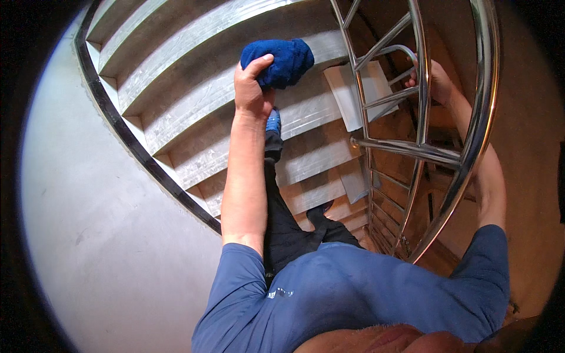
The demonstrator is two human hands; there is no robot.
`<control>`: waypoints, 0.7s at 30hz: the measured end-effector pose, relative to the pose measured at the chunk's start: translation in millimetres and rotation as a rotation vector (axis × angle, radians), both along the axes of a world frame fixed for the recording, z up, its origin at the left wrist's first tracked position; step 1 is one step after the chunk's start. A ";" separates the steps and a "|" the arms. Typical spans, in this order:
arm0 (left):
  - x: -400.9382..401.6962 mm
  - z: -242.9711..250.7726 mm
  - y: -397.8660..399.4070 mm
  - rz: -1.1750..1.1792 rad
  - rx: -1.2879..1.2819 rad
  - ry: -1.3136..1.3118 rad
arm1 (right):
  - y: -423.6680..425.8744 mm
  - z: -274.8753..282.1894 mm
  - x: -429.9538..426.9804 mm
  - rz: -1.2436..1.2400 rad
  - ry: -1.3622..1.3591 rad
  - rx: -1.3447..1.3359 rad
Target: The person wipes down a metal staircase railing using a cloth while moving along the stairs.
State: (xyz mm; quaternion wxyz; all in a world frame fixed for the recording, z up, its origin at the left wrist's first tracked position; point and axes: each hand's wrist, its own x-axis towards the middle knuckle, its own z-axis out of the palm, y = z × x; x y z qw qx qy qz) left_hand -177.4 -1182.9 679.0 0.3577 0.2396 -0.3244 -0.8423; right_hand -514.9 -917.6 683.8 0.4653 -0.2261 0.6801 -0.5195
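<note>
My left hand [254,90] grips a bunched dark-blue cloth [282,61], thumb on top, held out over the stairs. Beyond the polished metal stair railing [423,88], my right arm passes down its outer side. There my right hand [435,81] has its fingers curled at a curved metal tube [401,49] among the railing's bars. An upright bar partly hides that hand, and I see nothing else in it.
Curved grey stone steps [194,128] rise ahead, with a dark-edged wall [110,212] on the left. A blue shoe [273,121] stands on one step. A pale sheet [344,97] lies at the steps' right end by the railing; another sheet [353,178] lies lower down.
</note>
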 end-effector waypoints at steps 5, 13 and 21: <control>-14.9 -8.0 -4.1 -0.089 -0.077 0.021 | 5.3 1.2 -2.6 -0.017 0.073 0.042; -10.6 -4.9 -2.4 -0.142 -0.143 -0.033 | 24.2 -11.0 -6.2 -0.084 0.048 -0.063; -21.1 -11.9 11.7 -0.252 -0.139 -0.044 | 25.1 -24.3 -18.3 -0.069 0.203 -0.027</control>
